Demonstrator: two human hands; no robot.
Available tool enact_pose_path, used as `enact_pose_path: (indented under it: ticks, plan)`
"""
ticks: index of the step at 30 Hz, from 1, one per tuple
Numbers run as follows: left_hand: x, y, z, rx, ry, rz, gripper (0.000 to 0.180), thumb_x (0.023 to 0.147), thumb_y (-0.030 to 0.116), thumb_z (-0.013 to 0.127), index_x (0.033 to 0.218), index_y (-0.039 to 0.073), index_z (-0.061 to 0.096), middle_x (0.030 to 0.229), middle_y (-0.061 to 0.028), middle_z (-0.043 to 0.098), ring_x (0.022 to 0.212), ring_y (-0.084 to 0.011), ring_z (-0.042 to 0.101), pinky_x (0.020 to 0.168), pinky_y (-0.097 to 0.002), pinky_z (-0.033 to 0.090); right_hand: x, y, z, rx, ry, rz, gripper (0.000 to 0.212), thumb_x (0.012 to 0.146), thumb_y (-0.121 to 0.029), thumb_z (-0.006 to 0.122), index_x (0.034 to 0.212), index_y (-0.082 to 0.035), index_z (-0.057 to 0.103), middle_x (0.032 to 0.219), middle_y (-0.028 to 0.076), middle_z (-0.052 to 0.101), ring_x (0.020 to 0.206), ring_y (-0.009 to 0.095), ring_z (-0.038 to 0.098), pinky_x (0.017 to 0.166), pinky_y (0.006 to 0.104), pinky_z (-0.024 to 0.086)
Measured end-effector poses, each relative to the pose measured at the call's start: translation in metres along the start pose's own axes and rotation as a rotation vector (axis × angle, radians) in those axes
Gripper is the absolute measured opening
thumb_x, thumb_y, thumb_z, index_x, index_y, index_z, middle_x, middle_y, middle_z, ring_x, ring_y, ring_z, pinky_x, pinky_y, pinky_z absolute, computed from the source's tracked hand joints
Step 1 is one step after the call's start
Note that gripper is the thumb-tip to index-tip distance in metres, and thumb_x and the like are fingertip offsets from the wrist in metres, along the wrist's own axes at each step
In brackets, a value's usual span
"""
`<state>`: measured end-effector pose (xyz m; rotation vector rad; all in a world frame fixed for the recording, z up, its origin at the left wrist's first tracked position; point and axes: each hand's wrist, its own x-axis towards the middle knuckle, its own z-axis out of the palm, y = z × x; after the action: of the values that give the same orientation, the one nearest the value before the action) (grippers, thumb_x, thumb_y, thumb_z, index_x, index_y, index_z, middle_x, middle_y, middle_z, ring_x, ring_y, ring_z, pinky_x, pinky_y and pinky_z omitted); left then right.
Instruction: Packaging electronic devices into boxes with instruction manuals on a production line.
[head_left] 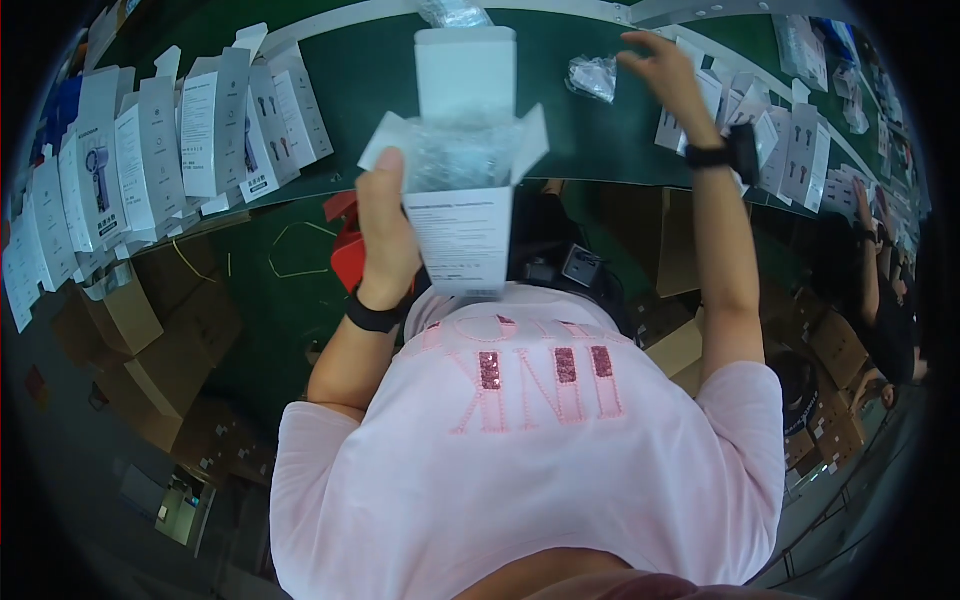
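My left hand (388,235) is wrapped round an upright white carton (460,240) with printed text on its front. The carton's top flaps stand open, and clear bubble wrap (460,155) fills its mouth; whatever lies inside the wrap is hidden. Over the green table, my right hand (662,72) has its fingers apart with nothing visible between them. Just left of its fingertips lies a small crumpled clear plastic packet (592,77), its contents too unclear to name.
Several open white cartons (145,150) stand in a row along the table's left side. More white cartons (800,155) are at the right. Another plastic-wrapped item (453,12) lies at the far edge. Brown cardboard boxes (135,320) sit below; a co-worker's arm (872,255) shows at right.
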<state>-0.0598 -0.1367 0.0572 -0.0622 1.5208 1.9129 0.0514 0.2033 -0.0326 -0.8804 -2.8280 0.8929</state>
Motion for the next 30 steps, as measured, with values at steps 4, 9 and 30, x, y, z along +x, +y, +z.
enact_pose_path:
  ticks: [4, 9, 30]
  plan:
    - [0.001, 0.007, -0.015, 0.17, -0.046, 0.118, 0.05, 0.098, 0.038, 0.045, 0.089, -0.006, 0.067, 0.08, -0.0081, 0.069, 0.069, -0.0097, 0.061, 0.062, -0.026, 0.046, -0.017, 0.032, 0.099, -0.169, -0.134, 0.047, 0.054, 0.083, -0.023, 0.07, 0.132, -0.011, 0.051, 0.117, 0.018, 0.059, 0.105, 0.034, 0.059, 0.086, 0.0396, 0.048]
    - [0.004, 0.008, -0.013, 0.237, -0.167, 0.181, 0.043, 0.096, 0.034, 0.055, 0.101, -0.007, 0.064, 0.078, -0.0023, 0.065, 0.071, -0.0045, 0.055, 0.063, -0.0225, 0.044, -0.022, -0.005, 0.044, 0.271, -0.067, 0.142, 0.029, 0.088, -0.021, 0.066, 0.111, -0.004, 0.064, 0.104, 0.01, 0.068, 0.092, 0.023, 0.066, 0.083, 0.0334, 0.049]
    - [-0.017, 0.024, 0.039, 0.205, -0.586, 0.153, 0.029, 0.094, 0.027, 0.061, 0.086, 0.0, 0.065, 0.071, 0.0035, 0.054, 0.068, -0.0035, 0.044, 0.057, -0.0232, 0.038, -0.081, -0.247, -0.131, 0.181, -0.709, -0.433, 0.01, 0.074, 0.005, 0.063, 0.084, 0.003, 0.065, 0.075, 0.009, 0.06, 0.068, 0.017, 0.056, 0.062, 0.0296, 0.045]
